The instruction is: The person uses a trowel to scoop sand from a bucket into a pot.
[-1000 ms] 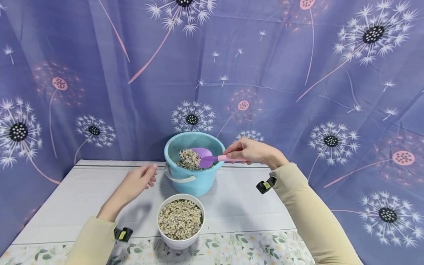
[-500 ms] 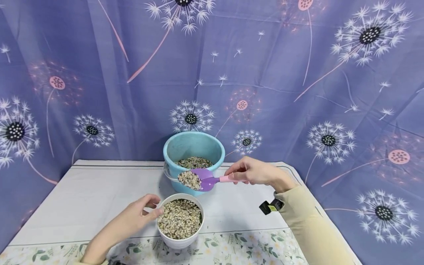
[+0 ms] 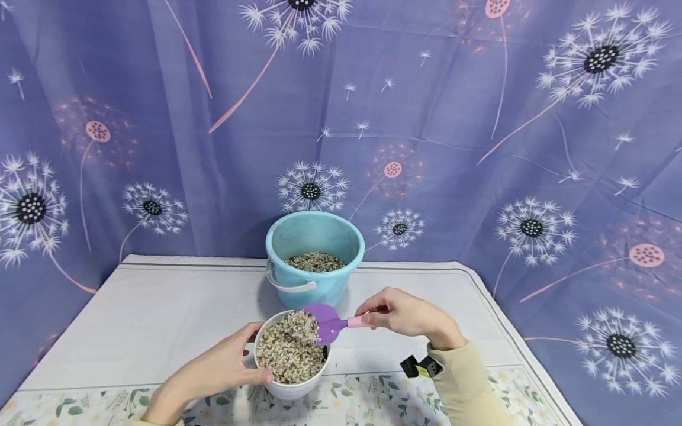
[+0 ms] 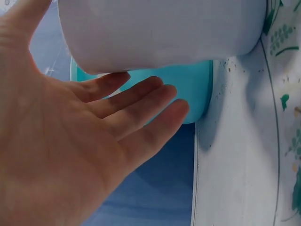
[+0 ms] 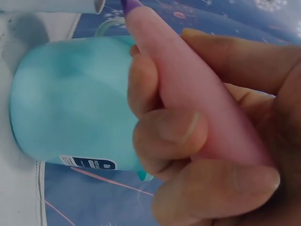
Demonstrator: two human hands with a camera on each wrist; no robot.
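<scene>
My right hand (image 3: pixel 407 315) grips the pink handle (image 5: pixel 193 89) of a small shovel, fingers curled round it. The shovel's purple blade (image 3: pixel 326 324) hangs over the white pot (image 3: pixel 288 390), tipped toward it, with pale gravel (image 3: pixel 299 326) at its left end. More mixed gravel (image 3: pixel 290 358) fills the pot nearly to the rim. My left hand (image 3: pixel 226 361) lies at the pot's left side, thumb near the front rim. In the left wrist view its fingers (image 4: pixel 146 113) are extended and loose, with one fingertip at the pot's wall.
Behind the pot stands a light-blue bucket (image 3: pixel 303 287) with gravel low inside and a white handle hanging in front. A white cloth with a leafy floral border (image 3: pixel 383 396) covers the table. A purple dandelion-print curtain (image 3: pixel 437 177) hangs at the back and sides.
The loaded shovel has come from inside the bucket forward and down to above the pot, then tilted. My left hand has moved forward and right to the pot's side.
</scene>
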